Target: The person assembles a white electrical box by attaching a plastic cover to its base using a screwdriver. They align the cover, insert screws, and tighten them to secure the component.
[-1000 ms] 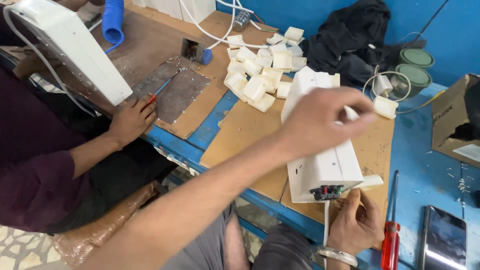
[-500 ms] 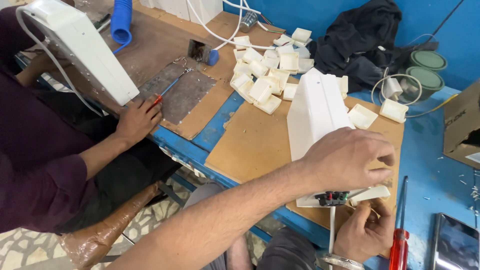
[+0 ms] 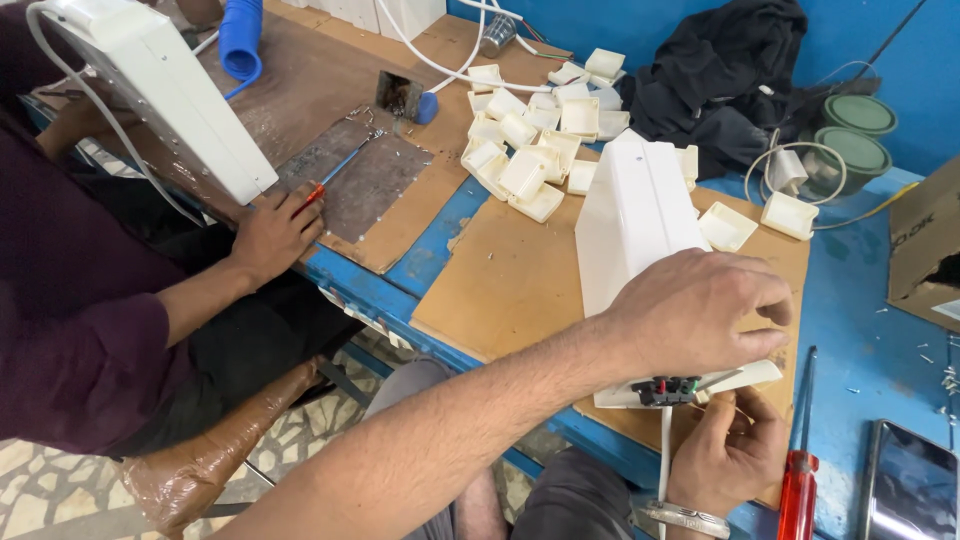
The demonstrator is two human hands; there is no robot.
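A long white plastic housing (image 3: pixel 635 215) lies on a brown board (image 3: pixel 510 290). Its near end, with a small terminal block (image 3: pixel 668 388) and a white cable (image 3: pixel 664 450), points toward me. My left hand (image 3: pixel 700 310) reaches across from the left and clamps down over that near end. My right hand (image 3: pixel 730 450), with a metal bracelet on the wrist, comes up from below. Its fingers pinch the housing's end edge beside the terminal block.
A heap of small white plastic caps (image 3: pixel 530 140) lies behind the board. A red-handled screwdriver (image 3: pixel 798 470) and a phone (image 3: pixel 910 485) lie at the right, beside a cardboard box (image 3: pixel 925 250). At the left, a co-worker's hand (image 3: pixel 275 230) holds a screwdriver on a metal plate (image 3: pixel 370 180), under another white housing (image 3: pixel 160 90).
My left hand slid down the housing from its middle to the near end, now covering it. My right hand stayed at the end. The co-worker's hand barely moved.
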